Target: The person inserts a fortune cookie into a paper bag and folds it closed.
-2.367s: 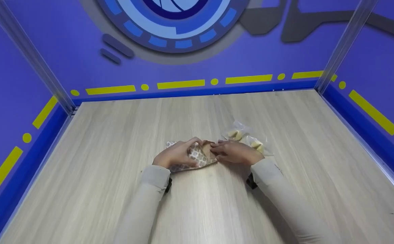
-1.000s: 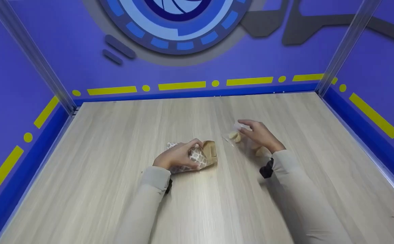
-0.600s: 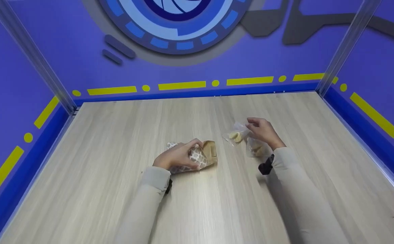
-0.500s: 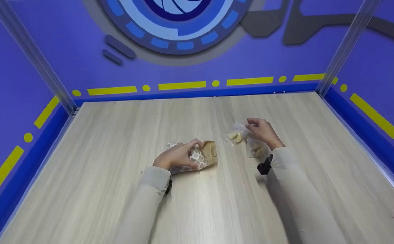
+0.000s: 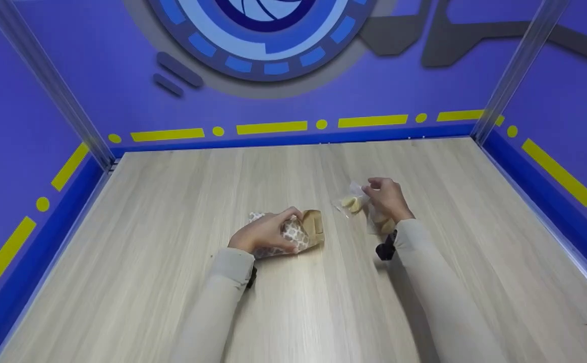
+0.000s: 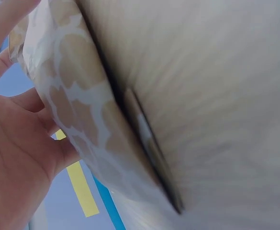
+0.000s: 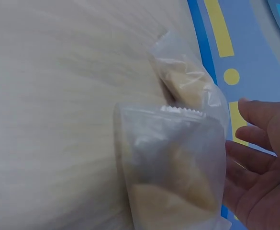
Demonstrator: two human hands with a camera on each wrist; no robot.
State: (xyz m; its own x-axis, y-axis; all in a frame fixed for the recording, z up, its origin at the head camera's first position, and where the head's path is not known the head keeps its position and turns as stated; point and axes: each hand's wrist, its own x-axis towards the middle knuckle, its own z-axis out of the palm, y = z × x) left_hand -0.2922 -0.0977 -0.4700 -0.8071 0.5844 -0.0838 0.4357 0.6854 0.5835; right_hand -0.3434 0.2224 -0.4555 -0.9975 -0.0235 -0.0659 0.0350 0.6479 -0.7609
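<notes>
A pale wood-grain table (image 5: pixel 172 201) is enclosed by a purple-blue back wall (image 5: pixel 97 91), left wall (image 5: pixel 1 126) and right wall (image 5: pixel 566 111). Metal posts (image 5: pixel 516 70) stand in both far corners. Yellow dashes (image 5: pixel 272 127) and dots (image 5: pixel 321 124) run low along all three walls, above a brighter blue band (image 5: pixel 273 139). A round blue emblem (image 5: pixel 263 43), cut off at the top, marks the back wall, with two slanted bars (image 5: pixel 180 69) at its lower left and a dark grey shape (image 5: pixel 387 35) on its right.

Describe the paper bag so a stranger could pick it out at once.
Find the pale wooden table, then the person's left grip near its middle. The paper bag is held there, its plain brown end pointing right. Only it wears a tan-and-white pattern; the two packets nearby are clear.
</notes>
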